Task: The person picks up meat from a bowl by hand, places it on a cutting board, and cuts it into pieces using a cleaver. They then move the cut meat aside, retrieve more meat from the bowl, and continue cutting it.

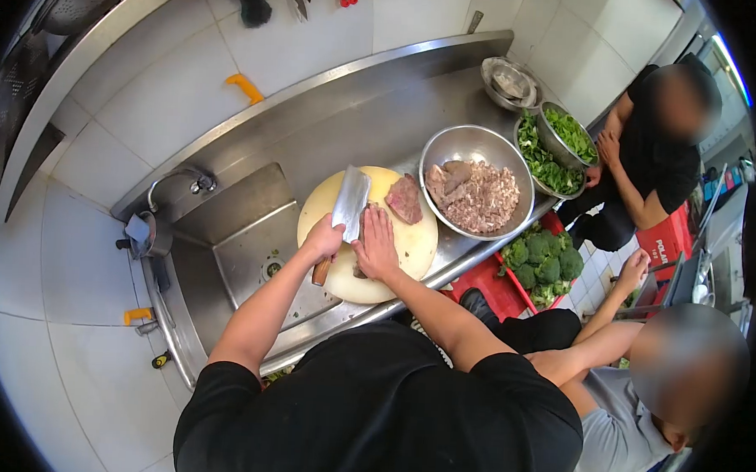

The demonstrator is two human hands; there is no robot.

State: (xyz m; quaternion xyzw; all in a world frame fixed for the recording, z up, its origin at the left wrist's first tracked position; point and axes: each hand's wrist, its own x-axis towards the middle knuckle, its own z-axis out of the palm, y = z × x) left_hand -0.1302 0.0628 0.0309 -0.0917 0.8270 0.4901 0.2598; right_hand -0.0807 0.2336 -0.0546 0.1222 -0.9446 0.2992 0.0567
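Your left hand (325, 239) is closed around the wooden handle of the cleaver (352, 203), blade toward twelve o'clock over the round cutting board (415, 253). Your right hand (377, 249) lies flat beside it. Raw meat (404, 200) sits at the board's one o'clock; a metal bowl (449, 144) of chopped meat (483, 198), at two.

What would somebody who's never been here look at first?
Probably the big shiny cleaver, held in the left hand over the round cutting board. Next might be the metal bowl of chopped meat, just right of the board. Green broccoli in a red crate, lower on the right, looks bright too.
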